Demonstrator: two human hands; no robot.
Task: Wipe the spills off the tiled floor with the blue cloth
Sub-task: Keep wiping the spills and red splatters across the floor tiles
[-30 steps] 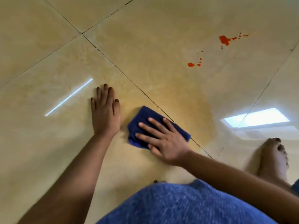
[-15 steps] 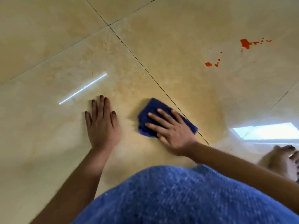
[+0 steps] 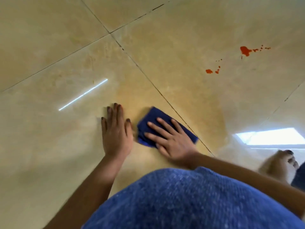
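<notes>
Seen from above, a person leans over a glossy beige tiled floor with both hands down on it. The right hand lies flat on a folded blue cloth, fingers straight and spread, pressing the cloth against the tile rather than curling around it. The cloth sits just beside a dark grout line that runs diagonally past its far edge. The left hand rests palm down on the bare tile just beside the cloth, fingers straight and close together, holding nothing; its thumb is nearest the cloth's edge, and whether the two touch cannot be told. Dark polish shows on its fingernails.

Around the cloth and spreading away to the right, the tile carries a faint yellowish smear, darker than the floor about it. Well beyond the hands, toward the upper right, red spills remain on the floor: one larger blot with a trail of tiny specks, and a smaller cluster of drops nearer the cloth.

A thin bright streak of reflected light lies on the tile beyond the left hand, and a wide bright reflection glows at the right edge. Near it a bare foot shows, blurred. The person's blue knitted garment fills the bottom of the view.
</notes>
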